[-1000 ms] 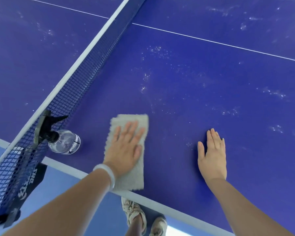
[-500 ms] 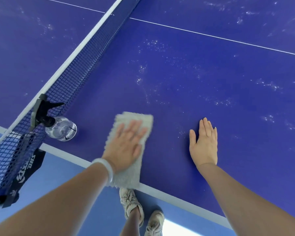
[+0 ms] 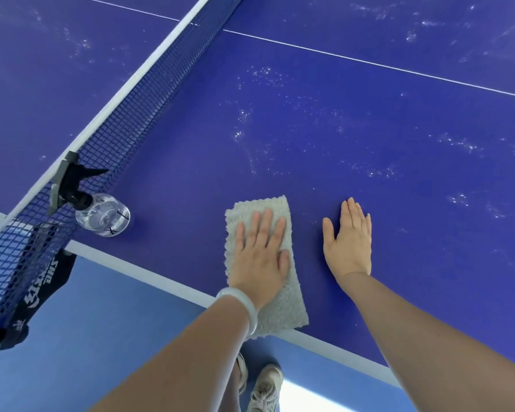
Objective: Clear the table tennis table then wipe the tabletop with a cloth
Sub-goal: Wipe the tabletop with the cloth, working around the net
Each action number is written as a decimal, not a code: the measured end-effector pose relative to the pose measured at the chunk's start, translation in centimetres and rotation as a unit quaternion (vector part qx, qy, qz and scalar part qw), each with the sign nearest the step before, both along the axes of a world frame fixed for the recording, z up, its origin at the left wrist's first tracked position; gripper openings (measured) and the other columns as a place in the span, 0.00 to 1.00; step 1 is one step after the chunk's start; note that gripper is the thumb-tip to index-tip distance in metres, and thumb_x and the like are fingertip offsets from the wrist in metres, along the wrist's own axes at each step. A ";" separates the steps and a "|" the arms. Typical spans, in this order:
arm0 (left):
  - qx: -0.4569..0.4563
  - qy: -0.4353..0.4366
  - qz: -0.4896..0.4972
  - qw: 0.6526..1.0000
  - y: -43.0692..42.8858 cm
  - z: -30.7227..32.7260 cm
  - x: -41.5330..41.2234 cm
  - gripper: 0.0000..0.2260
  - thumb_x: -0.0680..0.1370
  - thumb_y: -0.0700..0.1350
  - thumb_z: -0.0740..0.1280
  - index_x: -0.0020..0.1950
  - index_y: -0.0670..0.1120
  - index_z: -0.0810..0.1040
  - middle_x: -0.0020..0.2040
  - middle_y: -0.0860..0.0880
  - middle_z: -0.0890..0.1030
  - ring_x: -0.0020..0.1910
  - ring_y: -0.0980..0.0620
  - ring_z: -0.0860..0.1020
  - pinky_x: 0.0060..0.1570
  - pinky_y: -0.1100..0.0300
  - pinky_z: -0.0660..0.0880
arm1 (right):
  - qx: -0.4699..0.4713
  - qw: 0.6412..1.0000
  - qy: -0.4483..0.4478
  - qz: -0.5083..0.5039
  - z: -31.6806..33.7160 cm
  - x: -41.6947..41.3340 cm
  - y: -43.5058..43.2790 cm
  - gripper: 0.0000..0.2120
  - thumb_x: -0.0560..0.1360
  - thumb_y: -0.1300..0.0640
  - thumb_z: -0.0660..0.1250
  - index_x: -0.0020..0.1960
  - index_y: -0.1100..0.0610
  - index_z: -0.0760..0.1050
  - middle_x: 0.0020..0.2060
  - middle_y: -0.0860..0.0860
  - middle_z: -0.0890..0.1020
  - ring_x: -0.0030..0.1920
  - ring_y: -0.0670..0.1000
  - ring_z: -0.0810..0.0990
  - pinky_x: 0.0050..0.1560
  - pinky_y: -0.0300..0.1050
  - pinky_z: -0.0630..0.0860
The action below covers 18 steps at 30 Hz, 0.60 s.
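Nearest, our shoes (image 3: 265, 388) stand on the floor below the worktop (image 3: 369, 144). Our left hand (image 3: 260, 257) presses flat, fingers straight, on the grey cloth (image 3: 284, 307), which lies at the worktop's near edge, its near end over the white border. Just right of it, our right hand (image 3: 350, 248) rests flat, fingers straight, on the bare surface. To the left, a clear spray bottle (image 3: 104, 217) sits beside the net (image 3: 125, 120). Farther on, white specks dot the blue.

Matt blue tabletop (image 3: 369, 120) with whitish speckles, fluffy grey cloth (image 3: 283, 298), clear glossy plastic spray bottle (image 3: 103, 217), woven mesh net (image 3: 125, 126)
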State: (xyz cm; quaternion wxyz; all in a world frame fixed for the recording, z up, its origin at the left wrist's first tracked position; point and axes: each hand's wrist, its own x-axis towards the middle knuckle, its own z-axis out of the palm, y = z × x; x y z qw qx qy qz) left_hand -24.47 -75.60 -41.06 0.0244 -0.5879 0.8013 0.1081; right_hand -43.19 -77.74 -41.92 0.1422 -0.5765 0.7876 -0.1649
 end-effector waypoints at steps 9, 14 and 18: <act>-0.042 0.091 0.141 0.985 -3.4 1.4 8.2 0.25 0.84 0.50 0.52 0.80 0.44 0.54 0.81 0.45 0.52 0.80 0.46 0.47 0.77 0.48 0.42 | 0.001 0.997 -0.016 0.072 3.5 2.7 1.3 0.28 0.84 0.51 0.55 0.79 0.63 0.57 0.79 0.56 0.57 0.80 0.53 0.50 0.80 0.51 0.39; -0.022 0.019 0.132 0.991 -5.4 0.5 11.0 0.26 0.84 0.54 0.49 0.81 0.46 0.51 0.81 0.45 0.51 0.80 0.45 0.47 0.77 0.45 0.43 | 0.003 0.970 0.049 0.240 2.4 12.1 4.3 0.28 0.84 0.50 0.47 0.81 0.60 0.48 0.81 0.55 0.47 0.80 0.53 0.40 0.79 0.52 0.36; -0.050 0.005 0.113 0.992 -5.0 -0.6 11.7 0.27 0.83 0.58 0.42 0.81 0.48 0.51 0.81 0.47 0.51 0.80 0.46 0.48 0.77 0.45 0.43 | 0.031 0.952 0.120 0.280 0.3 12.0 4.2 0.29 0.84 0.48 0.37 0.81 0.60 0.41 0.80 0.53 0.41 0.79 0.52 0.37 0.79 0.54 0.38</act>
